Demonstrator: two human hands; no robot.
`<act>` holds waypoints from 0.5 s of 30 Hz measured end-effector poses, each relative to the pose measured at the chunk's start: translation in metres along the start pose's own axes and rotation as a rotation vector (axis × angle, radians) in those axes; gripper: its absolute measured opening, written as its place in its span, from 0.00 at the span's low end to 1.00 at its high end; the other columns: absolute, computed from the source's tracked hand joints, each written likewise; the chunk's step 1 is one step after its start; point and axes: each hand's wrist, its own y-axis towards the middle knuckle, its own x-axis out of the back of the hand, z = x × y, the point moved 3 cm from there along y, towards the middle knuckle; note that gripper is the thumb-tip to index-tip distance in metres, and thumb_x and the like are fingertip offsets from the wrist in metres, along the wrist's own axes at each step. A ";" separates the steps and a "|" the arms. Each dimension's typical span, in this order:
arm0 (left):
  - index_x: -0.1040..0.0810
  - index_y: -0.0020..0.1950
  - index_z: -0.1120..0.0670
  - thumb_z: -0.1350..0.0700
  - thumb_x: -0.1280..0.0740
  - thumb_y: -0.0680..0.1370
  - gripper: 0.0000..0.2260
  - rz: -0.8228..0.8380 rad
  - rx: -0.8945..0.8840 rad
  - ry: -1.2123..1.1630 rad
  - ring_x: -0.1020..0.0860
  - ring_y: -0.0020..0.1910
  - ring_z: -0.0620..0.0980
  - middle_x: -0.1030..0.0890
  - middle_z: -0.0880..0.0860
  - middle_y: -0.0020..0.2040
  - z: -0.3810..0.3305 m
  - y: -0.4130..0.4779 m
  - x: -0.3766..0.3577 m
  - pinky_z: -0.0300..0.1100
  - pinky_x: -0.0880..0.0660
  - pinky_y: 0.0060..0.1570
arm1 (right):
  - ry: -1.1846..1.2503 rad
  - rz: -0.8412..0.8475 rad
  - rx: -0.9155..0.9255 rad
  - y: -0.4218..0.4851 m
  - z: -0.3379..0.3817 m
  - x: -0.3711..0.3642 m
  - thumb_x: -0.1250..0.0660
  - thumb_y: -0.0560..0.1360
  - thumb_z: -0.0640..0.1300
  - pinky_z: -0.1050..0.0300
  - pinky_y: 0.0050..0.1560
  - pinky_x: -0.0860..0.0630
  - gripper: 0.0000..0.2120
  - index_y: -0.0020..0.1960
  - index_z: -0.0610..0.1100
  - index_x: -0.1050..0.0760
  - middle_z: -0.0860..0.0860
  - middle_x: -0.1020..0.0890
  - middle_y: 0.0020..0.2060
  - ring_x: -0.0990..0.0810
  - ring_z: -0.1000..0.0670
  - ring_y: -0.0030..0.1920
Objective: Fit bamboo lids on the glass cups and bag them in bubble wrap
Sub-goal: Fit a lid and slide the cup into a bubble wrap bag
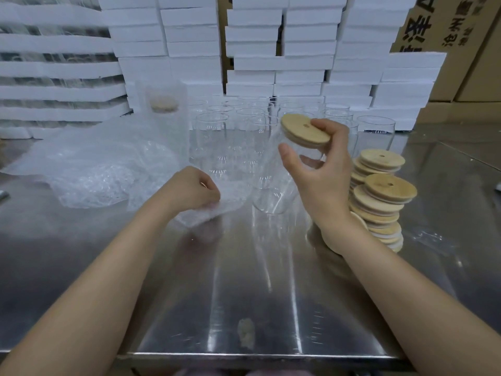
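Right hand [322, 169] curls round lidded, tilted glass cup [273, 185]; left hand [193, 189] at 9 o'clock pinches bubble bag [217, 210], likely for loading.

The bamboo lid [305, 131] on the nearest glass cup [273, 183] is pale honey-tan with one small dark hole. That glass cup is clear and colourless, as are the rows of cups [233, 126] behind it. The stacked lids [379, 196] show tan tops and lighter, creamy rims. The bubble wrap bag [217, 210] is milky and translucent, dotted with round bubbles. The table [244, 294] is silver-grey steel with streaky white reflections. The foam boxes [189, 50] are plain white. The cardboard carton [439, 23] is brown with dark printed characters.
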 end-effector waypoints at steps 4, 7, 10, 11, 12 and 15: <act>0.19 0.36 0.60 0.61 0.24 0.70 0.06 0.144 0.045 -0.161 0.19 0.32 0.44 0.17 0.53 0.33 -0.007 -0.004 -0.003 0.34 0.21 0.37 | 0.167 -0.155 -0.053 0.004 -0.003 0.005 0.27 0.65 0.56 0.62 0.52 0.23 0.24 0.54 0.52 0.35 0.54 0.25 0.52 0.23 0.60 0.53; 0.22 0.35 0.56 0.58 0.24 0.71 0.08 0.273 0.068 -0.200 0.17 0.40 0.44 0.15 0.53 0.39 -0.010 -0.008 -0.009 0.35 0.22 0.40 | 0.246 -0.230 -0.154 0.005 -0.007 0.007 0.28 0.64 0.59 0.45 0.59 0.24 0.28 0.55 0.48 0.37 0.46 0.26 0.55 0.22 0.48 0.57; 0.22 0.37 0.54 0.57 0.28 0.74 0.07 0.235 0.060 -0.363 0.19 0.38 0.43 0.16 0.52 0.41 -0.016 -0.009 -0.012 0.32 0.25 0.32 | 0.331 -0.239 -0.209 0.006 -0.007 0.006 0.28 0.63 0.59 0.38 0.60 0.25 0.28 0.54 0.48 0.37 0.46 0.25 0.55 0.21 0.47 0.57; 0.21 0.39 0.55 0.58 0.29 0.75 0.05 0.192 0.050 -0.448 0.18 0.37 0.44 0.16 0.53 0.41 -0.018 -0.009 -0.011 0.32 0.25 0.31 | 0.361 -0.225 -0.224 0.006 -0.007 0.005 0.28 0.63 0.58 0.38 0.58 0.23 0.27 0.53 0.48 0.37 0.47 0.24 0.53 0.20 0.49 0.54; 0.20 0.40 0.55 0.59 0.30 0.76 0.05 0.146 0.026 -0.519 0.18 0.37 0.45 0.17 0.53 0.41 -0.021 -0.009 -0.010 0.32 0.25 0.31 | 0.395 -0.203 -0.241 0.006 -0.008 0.004 0.27 0.64 0.57 0.39 0.55 0.21 0.26 0.52 0.48 0.37 0.49 0.24 0.50 0.19 0.50 0.51; 0.19 0.39 0.54 0.58 0.32 0.77 0.07 -0.006 -0.093 -0.564 0.21 0.33 0.44 0.18 0.49 0.36 -0.024 -0.007 -0.002 0.33 0.26 0.31 | 0.385 -0.157 -0.262 0.005 -0.012 0.001 0.28 0.68 0.51 0.39 0.51 0.20 0.20 0.50 0.49 0.36 0.52 0.23 0.46 0.19 0.48 0.49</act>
